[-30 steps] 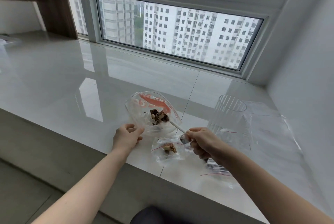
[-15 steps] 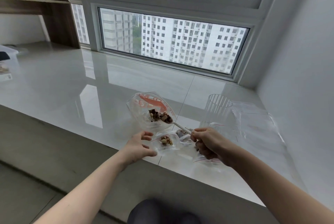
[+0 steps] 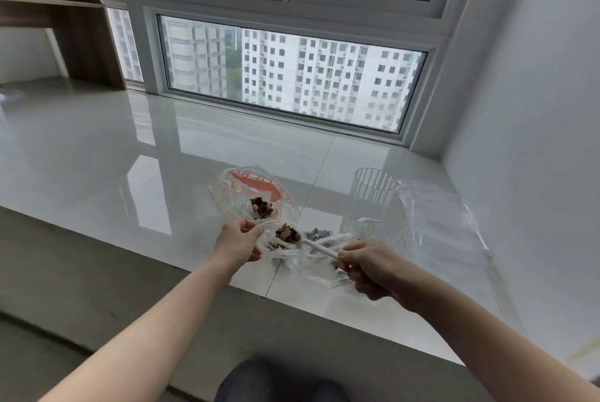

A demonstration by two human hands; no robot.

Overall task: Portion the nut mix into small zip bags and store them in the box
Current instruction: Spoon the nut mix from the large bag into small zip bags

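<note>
I see my right hand (image 3: 368, 267) with its grip closed round the handle of a white spoon (image 3: 311, 243) heaped with nut mix (image 3: 287, 233), held over the small zip bag (image 3: 281, 247) on the counter (image 3: 97, 154); my left hand (image 3: 238, 244) pinches that bag's mouth, just in front of the big nut bag (image 3: 251, 198), with a ribbed clear cup (image 3: 370, 203) to the right

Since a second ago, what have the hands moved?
The right hand drew the spoon, loaded with nuts, out of the large bag to the small zip bag. The left hand left the large bag and now pinches the small bag's mouth. The ribbed cup stayed put.
</note>
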